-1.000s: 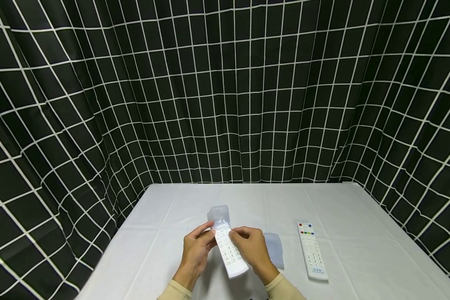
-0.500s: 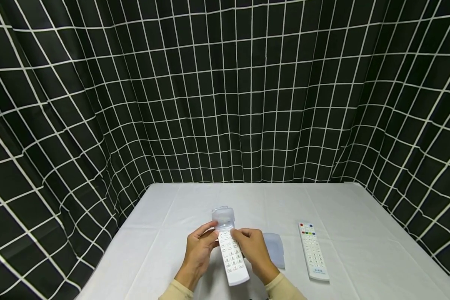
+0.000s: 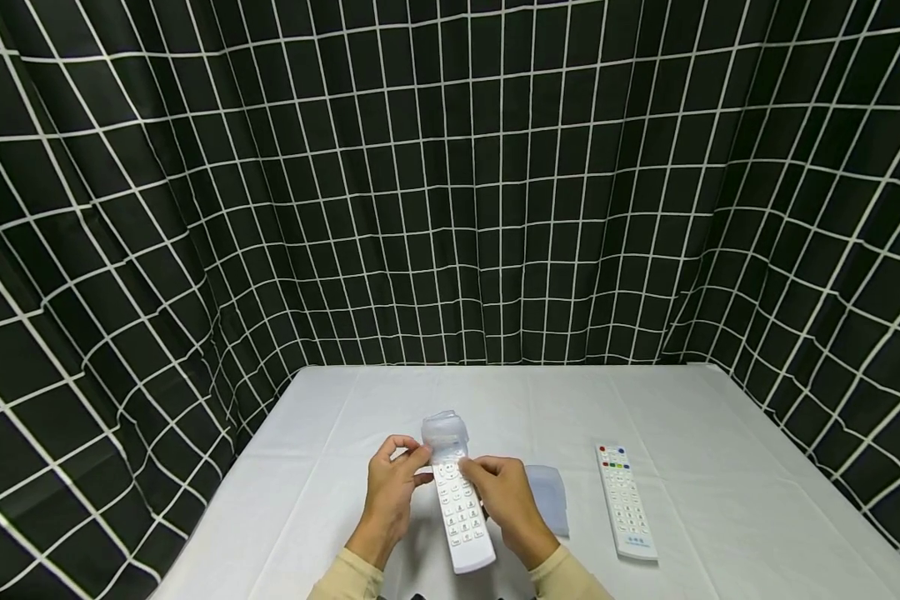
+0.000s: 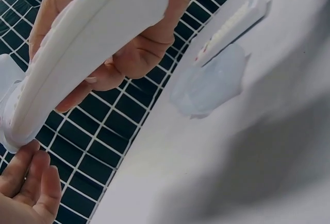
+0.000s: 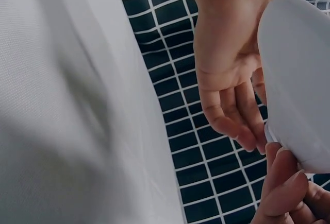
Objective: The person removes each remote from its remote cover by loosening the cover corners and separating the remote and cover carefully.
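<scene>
Between both hands a white remote control [image 3: 463,525] is held up above the table, its buttons facing up. A clear plastic sleeve [image 3: 445,427] covers its far end, crumpled beyond the tip. My left hand [image 3: 390,496] pinches the sleeve at its left edge; in the left wrist view its fingertips [image 4: 32,154] meet the sleeve's rim under the remote. With thumb on top, my right hand [image 3: 512,504] grips the remote's right side near the sleeve's mouth. The right wrist view shows the remote's smooth back [image 5: 299,74].
Flat on the white table [image 3: 330,433], right of the right hand, lies another clear plastic sleeve [image 3: 549,500]. Farther right is a second white remote control [image 3: 627,508] with coloured buttons. A black curtain with a white grid [image 3: 487,183] surrounds the table's back and sides.
The remote has swung to point more toward the body, and the sleeve's end has shifted and crumpled. The left hand's fingers have moved up along the sleeve's edge; the right hand keeps its grip.
</scene>
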A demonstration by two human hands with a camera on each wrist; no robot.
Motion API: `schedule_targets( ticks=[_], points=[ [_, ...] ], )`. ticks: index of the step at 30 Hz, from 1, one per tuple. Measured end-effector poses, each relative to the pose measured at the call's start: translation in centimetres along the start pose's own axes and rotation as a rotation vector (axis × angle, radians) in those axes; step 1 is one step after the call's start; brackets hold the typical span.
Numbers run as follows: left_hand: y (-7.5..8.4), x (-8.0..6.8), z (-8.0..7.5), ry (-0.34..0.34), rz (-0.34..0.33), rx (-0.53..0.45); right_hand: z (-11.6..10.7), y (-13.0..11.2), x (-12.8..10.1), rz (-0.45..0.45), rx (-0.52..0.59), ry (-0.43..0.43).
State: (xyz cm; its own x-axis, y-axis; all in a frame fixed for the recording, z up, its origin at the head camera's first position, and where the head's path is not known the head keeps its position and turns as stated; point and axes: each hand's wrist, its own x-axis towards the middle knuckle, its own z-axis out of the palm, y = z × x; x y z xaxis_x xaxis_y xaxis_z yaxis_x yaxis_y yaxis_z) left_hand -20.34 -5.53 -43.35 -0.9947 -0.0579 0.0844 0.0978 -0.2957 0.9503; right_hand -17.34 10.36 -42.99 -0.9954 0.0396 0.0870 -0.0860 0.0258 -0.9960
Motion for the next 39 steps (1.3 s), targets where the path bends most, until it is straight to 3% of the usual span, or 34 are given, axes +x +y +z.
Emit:
schedule_targets(
  ticks=[6,10,27,39],
  points=[
    [0.2,0.1,-0.2,0.020,0.035,0.128,0.0,0.1,-0.2,-0.005,-0.016,-0.018],
    [0.3,0.2,-0.1,0.033,0.058,0.155,0.0,0.1,-0.2,-0.009,-0.026,-0.028],
    [0.3,0.7,0.7,0.161,0.033,0.071,-0.3,0.4,-0.3,-0.050,0.000,-0.083],
    [0.5,0.9,0.9,0.134,0.005,-0.004,-0.6,0.3,-0.3,-0.054,-0.013,-0.087]
  ],
)
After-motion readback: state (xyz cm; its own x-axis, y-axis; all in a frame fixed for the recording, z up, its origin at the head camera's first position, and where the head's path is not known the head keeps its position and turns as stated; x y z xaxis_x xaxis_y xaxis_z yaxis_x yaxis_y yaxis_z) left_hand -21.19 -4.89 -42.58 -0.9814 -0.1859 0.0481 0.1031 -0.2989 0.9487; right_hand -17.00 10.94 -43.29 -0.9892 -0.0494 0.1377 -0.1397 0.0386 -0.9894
